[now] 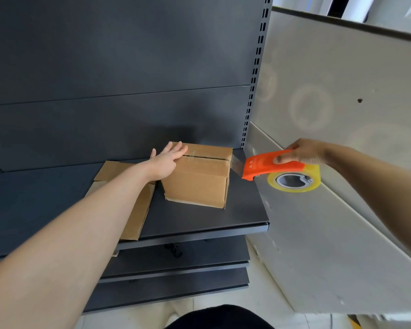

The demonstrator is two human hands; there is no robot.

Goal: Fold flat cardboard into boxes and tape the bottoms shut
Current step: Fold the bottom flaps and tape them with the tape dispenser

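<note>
Brown corrugated cardboard forms a squared box (197, 181) standing on a dark, smooth metal shelf (199, 222), its upper flaps closed under glossy clear tape. The left hand (167, 160) lies flat on the box's top left edge, fingers straight. Right of the box, the right hand (301, 153) grips an orange plastic tape dispenser (259, 166) carrying a yellowish roll (294, 184). Flat cardboard (134, 224) lies left of the box.

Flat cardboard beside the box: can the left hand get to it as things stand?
Probably yes. The left hand lies open on the box, holding nothing; the flat cardboard lies right beside the box with nothing on top.
</note>
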